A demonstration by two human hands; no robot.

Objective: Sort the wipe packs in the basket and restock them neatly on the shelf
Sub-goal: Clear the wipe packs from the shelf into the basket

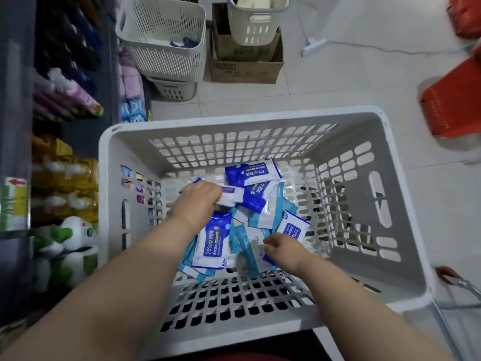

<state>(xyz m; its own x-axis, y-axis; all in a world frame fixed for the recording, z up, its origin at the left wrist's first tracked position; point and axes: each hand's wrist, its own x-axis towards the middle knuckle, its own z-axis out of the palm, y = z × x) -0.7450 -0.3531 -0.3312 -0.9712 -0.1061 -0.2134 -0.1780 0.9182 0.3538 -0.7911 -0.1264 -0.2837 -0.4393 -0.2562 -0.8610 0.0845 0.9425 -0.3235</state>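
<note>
Head view, clock directions read on the frame. White slotted basket [234, 121]: centre, holding a loose pile of wipe packs [256, 217] on its floor, none on the shelf [18, 126] at 9 o'clock. Upper pack [252, 173]: dark blue, at the pile's 12 o'clock, face up, long axis roughly 9-to-3, its "75%" print upside down. Lower pack [213, 243]: dark blue, at the pile's 7 o'clock, face up, long axis near 6-to-12, top end leaning toward 1 o'clock. Light-blue packs [270, 212]: mid-pile, overlapping, axes mixed. Left hand [200, 196]: at the pile's 10 o'clock, fingers curled round a held pack [231, 196] whose white end points to 3 o'clock. Right hand [281, 247]: at the pile's 5 o'clock, fingers curled against the right pack [292, 231]; whether it grips cannot be told. Beige basket [161, 35]: 11 o'clock, something blue at its bottom. Cardboard box [244, 66]: 12 o'clock, holding a second beige basket [255, 22] with pale goods inside. Red basket [453, 100]: 3 o'clock. The shelf carries yellow packs [65, 178] and green-and-white packs [65, 243].
</note>
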